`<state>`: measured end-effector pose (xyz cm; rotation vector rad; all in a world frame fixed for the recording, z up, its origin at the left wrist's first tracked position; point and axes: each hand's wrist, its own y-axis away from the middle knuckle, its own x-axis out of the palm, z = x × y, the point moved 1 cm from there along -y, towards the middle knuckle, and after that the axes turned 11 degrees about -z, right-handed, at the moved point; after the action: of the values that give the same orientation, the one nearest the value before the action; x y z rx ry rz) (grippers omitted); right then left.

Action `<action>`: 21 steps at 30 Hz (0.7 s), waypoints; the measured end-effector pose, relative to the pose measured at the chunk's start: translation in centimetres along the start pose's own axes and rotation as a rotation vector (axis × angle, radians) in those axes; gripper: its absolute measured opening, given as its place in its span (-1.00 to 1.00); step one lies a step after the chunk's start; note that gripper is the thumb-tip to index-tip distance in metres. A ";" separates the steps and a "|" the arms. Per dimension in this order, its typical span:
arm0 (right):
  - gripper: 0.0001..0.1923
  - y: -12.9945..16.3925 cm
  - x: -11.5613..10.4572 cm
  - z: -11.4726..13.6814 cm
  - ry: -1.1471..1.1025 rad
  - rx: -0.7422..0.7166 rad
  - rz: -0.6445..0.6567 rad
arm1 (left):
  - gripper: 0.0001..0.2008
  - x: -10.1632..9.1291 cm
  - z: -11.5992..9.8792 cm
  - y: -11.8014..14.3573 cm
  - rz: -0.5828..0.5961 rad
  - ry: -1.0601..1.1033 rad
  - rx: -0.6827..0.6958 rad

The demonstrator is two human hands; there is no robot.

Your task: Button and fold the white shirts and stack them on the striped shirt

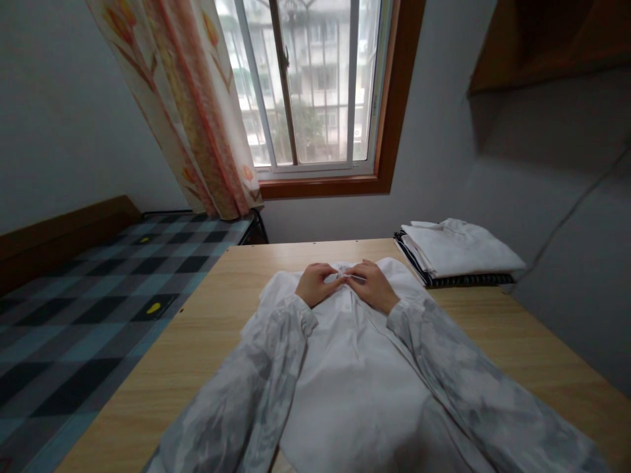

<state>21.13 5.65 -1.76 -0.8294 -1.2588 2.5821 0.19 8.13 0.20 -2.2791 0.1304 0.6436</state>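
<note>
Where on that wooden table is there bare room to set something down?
Bare wood lies on the table left of the white shirt, up to the left edge, and in a strip beyond the collar. More lies right of the right sleeve, below the folded pile. The middle is crowded: both hands are pinching the collar.

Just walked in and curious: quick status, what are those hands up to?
Left hand and right hand both pinching the collar of the white shirt, laid flat on the wooden table. Folded clothes stack far right, clear of the hands.
</note>
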 end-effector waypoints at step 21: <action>-0.81 0.1 -0.3 -0.5 -0.180 0.166 -0.047 | -0.71 -0.1 -0.1 -0.1 0.048 0.195 -0.058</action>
<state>21.66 5.85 -2.01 -0.5418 -1.0723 2.7274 0.17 8.18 0.38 -2.3980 0.2643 0.4538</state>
